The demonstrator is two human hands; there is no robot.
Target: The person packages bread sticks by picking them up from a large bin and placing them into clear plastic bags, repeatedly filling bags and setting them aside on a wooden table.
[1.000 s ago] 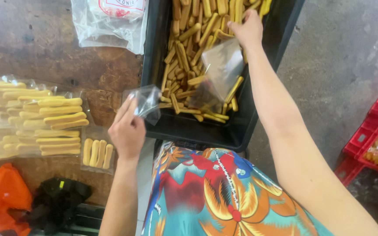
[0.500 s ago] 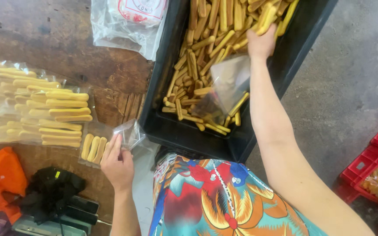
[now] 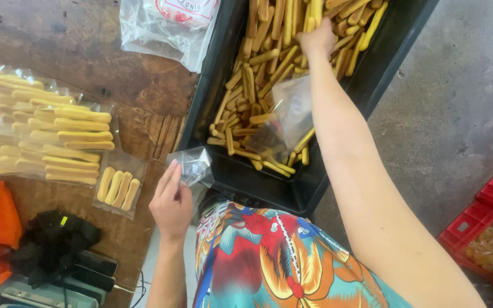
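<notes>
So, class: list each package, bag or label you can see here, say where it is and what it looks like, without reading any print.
Sealed packs: table, left; clear, yellow sticks inside.
Small pack: right of them; clear, three short sticks.
Empty bag: left hand; clear, crumpled.
Loose bag: in black crate; clear.
Labelled bag: top; clear, white and red label.

This looks like a small food-packing workshop rather than a home kitchen. A big black crate [image 3: 366,85] is heaped with loose yellow biscuit sticks [image 3: 269,57], far more than a household would keep. Along the left edge of a worn wooden table [image 3: 58,45] lie rows of filled clear packets [image 3: 47,137], sealed and alike. The floor is bare concrete [image 3: 469,85] (rough and stained), and red plastic crates [image 3: 486,228] stand at its right edge.
</notes>
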